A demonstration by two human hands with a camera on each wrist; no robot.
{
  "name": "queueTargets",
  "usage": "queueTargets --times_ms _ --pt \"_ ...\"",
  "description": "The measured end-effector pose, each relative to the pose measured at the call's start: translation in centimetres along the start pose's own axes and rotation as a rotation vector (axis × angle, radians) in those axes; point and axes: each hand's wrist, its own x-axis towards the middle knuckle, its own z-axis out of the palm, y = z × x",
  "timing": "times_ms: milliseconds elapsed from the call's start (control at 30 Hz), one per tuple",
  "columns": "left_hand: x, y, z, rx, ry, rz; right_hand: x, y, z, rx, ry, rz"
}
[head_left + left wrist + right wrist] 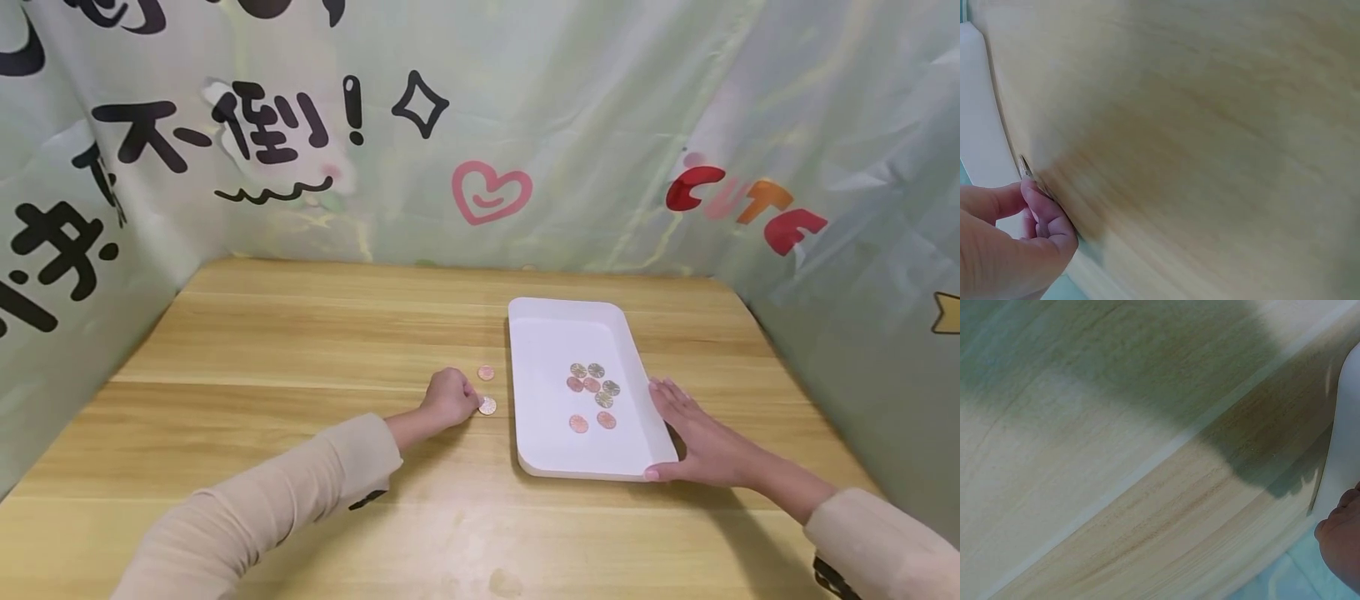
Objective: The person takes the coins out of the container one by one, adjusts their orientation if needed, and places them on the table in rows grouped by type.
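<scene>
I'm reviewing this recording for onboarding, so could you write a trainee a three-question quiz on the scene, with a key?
1. How many coins lie in the white tray?
2. True or false: the right grip touches the left side of the tray.
3. The left grip pinches: a) a spoon; b) the tray's far rim; c) a coin outside the tray.

Key: 1. Eight. 2. False; it touches the right side, near the closer corner. 3. c.

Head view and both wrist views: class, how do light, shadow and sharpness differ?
Head: brightest, with a pale sheen on the near table; left wrist: dimmer, a soft shadow beside the left hand, the coin unreadable; right wrist: dim, hazy, a broad shadow with finger-like edges.
</scene>
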Motion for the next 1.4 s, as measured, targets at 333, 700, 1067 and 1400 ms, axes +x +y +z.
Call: queueTargets --times_ms 333,700,1067,1400 --pt "0.0 -0.2 -0.4 -0.055 -0.046 -0.011 0.1 -0.1 -0.2 -0.001 -0.017 0.013" --pt "-0.1 1.5 -0.3 -0.282 0.094 0.131 -0.2 -0.2 -0.1 0.015 -0.015 0.027" --pt "-0.6 6.1 2.6 -0.41 0.097 0.265 0.0 -0.3 -0.3 -0.005 -0.016 0.021" --pt "-0.6 8.2 6.4 -0.363 -0.039 0.308 -0.1 -0.3 0.0 0.035 -0.004 0.014"
